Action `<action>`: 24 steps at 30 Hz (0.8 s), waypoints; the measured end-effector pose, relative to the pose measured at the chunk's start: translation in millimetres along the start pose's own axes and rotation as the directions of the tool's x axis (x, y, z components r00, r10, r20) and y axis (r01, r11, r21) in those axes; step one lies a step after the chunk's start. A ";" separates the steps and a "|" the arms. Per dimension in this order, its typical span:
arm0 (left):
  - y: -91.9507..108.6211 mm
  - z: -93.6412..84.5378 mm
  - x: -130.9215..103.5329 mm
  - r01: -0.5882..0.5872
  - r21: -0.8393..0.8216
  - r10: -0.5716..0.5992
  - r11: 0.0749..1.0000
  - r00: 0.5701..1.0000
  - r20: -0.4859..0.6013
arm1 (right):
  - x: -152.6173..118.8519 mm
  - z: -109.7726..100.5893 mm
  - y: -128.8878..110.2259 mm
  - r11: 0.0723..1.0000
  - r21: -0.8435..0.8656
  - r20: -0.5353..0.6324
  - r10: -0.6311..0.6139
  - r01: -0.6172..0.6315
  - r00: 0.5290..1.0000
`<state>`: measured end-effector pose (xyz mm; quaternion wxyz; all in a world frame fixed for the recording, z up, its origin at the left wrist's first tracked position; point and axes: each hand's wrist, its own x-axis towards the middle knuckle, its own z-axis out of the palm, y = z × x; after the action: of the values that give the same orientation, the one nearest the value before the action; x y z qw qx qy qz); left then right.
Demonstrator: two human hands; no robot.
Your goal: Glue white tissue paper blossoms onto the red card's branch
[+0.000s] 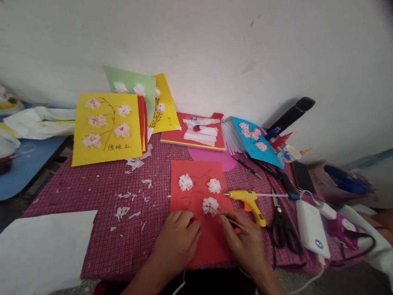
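A red sheet of paper (204, 238) lies before me, bearing three white crumpled-paper flowers and faint dark stem lines. My left hand (177, 238) rests on its left side, fingers lying on the sheet and holding nothing. Between thumb and fingers of my right hand (244, 237) is a thin wooden stick (235, 222), pointing up-left. Its tip is at the lowest paper flower (210, 206), which has small dark red spots; whether the tip is bristled I cannot tell. The upper left flower (185, 182) and upper right flower (214, 186) look plain white.
Right of the sheet lie a yellow glue gun (251, 200), black scissors (283, 229), a power bank (312, 229) and a phone (303, 177). Finished flower cards (112, 127) stand behind. Paper scraps (123, 212) litter the checked cloth (93, 188). A person's bare limb (392, 220) shows far right.
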<state>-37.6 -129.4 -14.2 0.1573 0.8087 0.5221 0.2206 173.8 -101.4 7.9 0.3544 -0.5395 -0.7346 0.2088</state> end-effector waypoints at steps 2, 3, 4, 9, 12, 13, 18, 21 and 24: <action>0.0 0.2 -0.3 -0.001 0.004 0.001 1.000 1.000 0.003 | 0.0 0.2 -0.3 1.000 -0.011 0.003 -0.018 0.018 1.000; 0.0 0.3 -0.3 -0.002 0.005 0.002 1.000 1.000 0.003 | 0.0 -0.1 -0.4 1.000 -0.012 0.007 -0.024 0.024 1.000; 0.0 0.4 -0.2 -0.003 0.005 0.003 1.000 1.000 0.002 | -0.1 -0.4 -0.6 0.999 -0.012 0.011 -0.031 0.032 0.999; 0.0 0.4 0.5 -0.012 0.013 0.012 1.000 1.000 -0.002 | 0.5 -2.5 -5.1 0.994 0.019 0.061 -0.104 0.103 0.993; -0.1 0.6 0.3 -0.010 0.024 0.010 1.000 1.000 -0.004 | 1.2 -3.7 -7.9 0.988 0.050 0.084 -0.148 0.144 0.985; -0.2 0.7 0.0 -0.010 0.027 0.010 1.000 1.000 -0.004 | 1.3 -4.3 -8.1 0.987 0.050 0.078 -0.155 0.151 0.985; -1.0 1.4 -0.9 -0.015 0.021 0.015 1.000 1.000 -0.005 | 1.9 -7.7 -5.1 0.994 0.020 0.038 -0.106 0.105 0.994; -1.5 1.8 -0.8 -0.013 0.019 0.014 1.000 1.000 -0.014 | 3.4 -7.3 -3.3 0.995 0.010 0.026 -0.101 0.100 0.995; -1.6 2.4 -0.8 -0.014 0.015 0.015 1.000 1.000 -0.025 | 6.0 -5.0 -2.3 0.994 0.003 0.012 -0.107 0.107 0.994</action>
<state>-37.9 -129.6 -17.2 0.1431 0.8108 0.5197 0.2281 175.0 -96.9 14.6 0.3612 -0.4976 -0.7645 0.1935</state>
